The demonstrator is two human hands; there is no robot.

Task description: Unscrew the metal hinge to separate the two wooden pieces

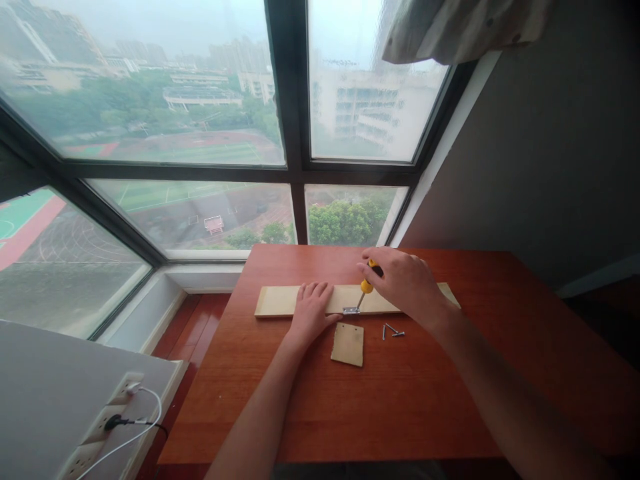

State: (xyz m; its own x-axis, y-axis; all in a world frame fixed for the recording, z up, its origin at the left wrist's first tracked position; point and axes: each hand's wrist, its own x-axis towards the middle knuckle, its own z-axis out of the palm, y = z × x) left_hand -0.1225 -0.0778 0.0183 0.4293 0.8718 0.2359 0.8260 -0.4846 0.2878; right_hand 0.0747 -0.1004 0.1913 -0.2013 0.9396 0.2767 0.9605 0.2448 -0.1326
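A long pale wooden board [277, 301] lies crosswise on the table. My left hand [313, 310] rests flat on it with fingers stretched out, its thumb by a small metal hinge or bracket [351, 311] at the board's near edge. My right hand [405, 280] is wrapped around the yellow and black handle of a screwdriver [367, 285]. The shaft slants down so that its tip meets the metal piece. Nearer to me lies a small thin wooden piece [347, 345] with two holes along its top edge. Several loose screws [393, 331] lie to its right.
The reddish-brown wooden table [400, 400] stands against large windows with a dark frame [295, 175]. At the lower left, a low wall carries sockets [107, 423] with a white cable [159, 407] and a black plug. A curtain [465, 30] hangs at the upper right.
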